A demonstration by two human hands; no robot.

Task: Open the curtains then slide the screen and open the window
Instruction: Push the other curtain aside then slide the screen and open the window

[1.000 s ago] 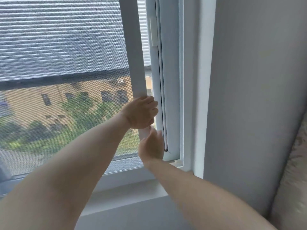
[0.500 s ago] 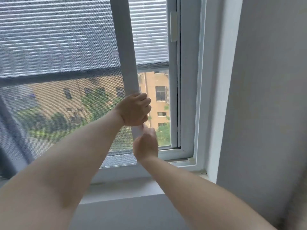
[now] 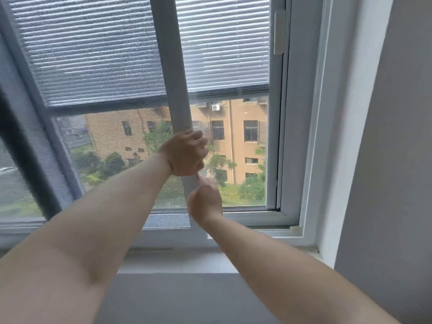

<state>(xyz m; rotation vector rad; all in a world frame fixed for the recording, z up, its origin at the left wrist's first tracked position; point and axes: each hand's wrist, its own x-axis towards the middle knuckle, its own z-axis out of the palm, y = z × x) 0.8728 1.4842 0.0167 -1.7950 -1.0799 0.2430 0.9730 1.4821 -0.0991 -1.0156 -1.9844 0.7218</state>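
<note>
Both hands are on the screen's upright edge bar [image 3: 174, 73]: left hand [image 3: 184, 155] wrapped round it, fingers curled closed on the bar; right hand [image 3: 205, 202] just below, pressed against the lower bar. It's blurred, so I can't tell if it's gripping or only pushing. The mesh screen [image 3: 98, 90] now sits left of centre, w/ bare glass [image 3: 236, 141] showing between the bar and the window frame [image 3: 292, 136] on the right. Blinds [image 3: 224, 43] hang partway down behind the glass; window looks shut, latch piece [image 3: 279, 31] high on the frame. Step in hand, I'd say: sliding the screen left, roughly halfway; window not yet opened. Risks: both hands are low on a tall bar, so a hard pull could rack the screen and jam it in the bottom track [image 3: 168, 224], or pop it off the rail. Fingers curled round the edge may get pinched if the bar runs into the far post [image 3: 21, 127]. Pushing on the mesh instead of the bar could tear it. No brand, label or readable writing anywhere.
</note>
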